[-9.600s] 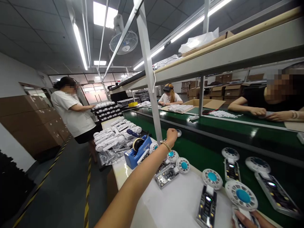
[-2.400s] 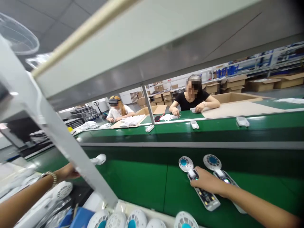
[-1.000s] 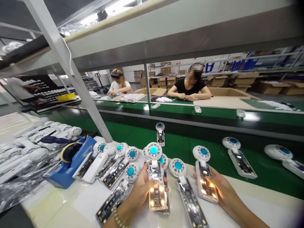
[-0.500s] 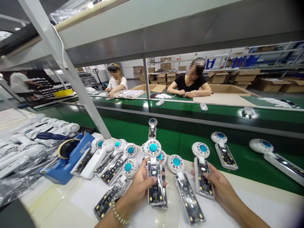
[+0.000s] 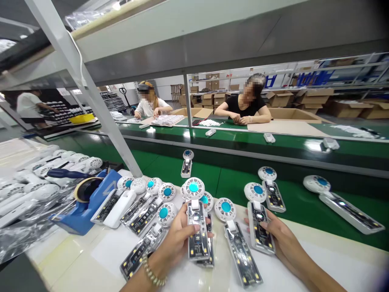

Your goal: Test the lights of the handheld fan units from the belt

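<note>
My left hand (image 5: 179, 235), with a beaded bracelet at its wrist, grips a device (image 5: 198, 233) with a round white fan head and a clear body showing a circuit board. Behind that device another similar one is partly hidden. My right hand (image 5: 281, 239) holds a second such device (image 5: 260, 227), thumb on its front. Between the hands a device (image 5: 243, 253) lies on the white table (image 5: 103, 253). To the left of my left hand several more lie side by side, one (image 5: 142, 249) nearest the wrist.
A blue tape dispenser (image 5: 82, 211) stands at the left beside piled white devices (image 5: 39, 178). Behind the table runs a green conveyor belt (image 5: 231, 182) carrying devices. A slanted metal post (image 5: 100, 101) rises at left. People sit across the belts.
Devices on the near belt have moved left, and the white parts on the far belt have moved right. My left hand's device has shifted slightly left. Both hands keep their hold.
</note>
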Tool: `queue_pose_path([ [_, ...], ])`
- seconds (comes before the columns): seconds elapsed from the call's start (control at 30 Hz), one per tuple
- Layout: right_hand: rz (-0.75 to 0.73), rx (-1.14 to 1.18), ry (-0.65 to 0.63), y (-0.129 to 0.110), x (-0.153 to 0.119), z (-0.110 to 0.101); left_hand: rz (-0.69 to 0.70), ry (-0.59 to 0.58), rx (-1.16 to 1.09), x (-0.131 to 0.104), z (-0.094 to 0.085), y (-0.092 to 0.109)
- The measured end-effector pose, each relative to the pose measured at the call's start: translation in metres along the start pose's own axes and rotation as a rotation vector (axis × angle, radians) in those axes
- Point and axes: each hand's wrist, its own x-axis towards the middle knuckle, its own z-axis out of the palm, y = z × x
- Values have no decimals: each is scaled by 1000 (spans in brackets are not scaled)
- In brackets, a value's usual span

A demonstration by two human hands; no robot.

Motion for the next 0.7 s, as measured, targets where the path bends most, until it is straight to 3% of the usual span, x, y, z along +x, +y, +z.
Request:
queue_pose_path([
  [0.33, -103, 45, -53, 9, 4, -4, 45, -110, -6, 1, -8, -5],
  [0.7, -118, 19, -53, 10, 3, -4, 66, -118, -12, 1, -8, -6],
])
